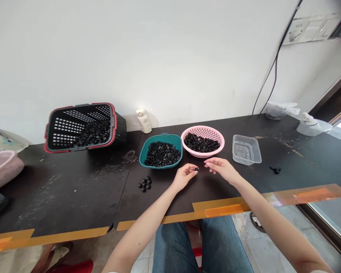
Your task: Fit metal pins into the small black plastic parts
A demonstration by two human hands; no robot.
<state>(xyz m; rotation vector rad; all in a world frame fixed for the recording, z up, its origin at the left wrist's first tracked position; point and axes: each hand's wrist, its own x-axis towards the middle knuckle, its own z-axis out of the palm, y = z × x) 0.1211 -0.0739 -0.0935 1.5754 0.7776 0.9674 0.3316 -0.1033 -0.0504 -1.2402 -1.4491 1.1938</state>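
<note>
Dark tabletop with orange tape along its front edge, and I've got the person's denim jeans just below it. Nearest on my feed, the left hand is pinched closed on a small black piece, held between thumb and fingertips above the table. Right hand is relaxed and open, holding nothing, fingers reaching in just beside that piece but not touching it. Left of the hands, a small cluster of black pieces sits on the tabletop; another little clump lies off to the right. Behind the hands, a teal plastic tray and a pink plastic colander sit side by side, nearly touching, both holding loose black pieces. Clear plastic container is right of the colander, contents too small for me to make out. Further left, a black-and-red basket lies tipped on its side, with black pieces inside. Pale pink basket at the left edge. Against the wall: white bottle, plastic bag, white dispenser.
</note>
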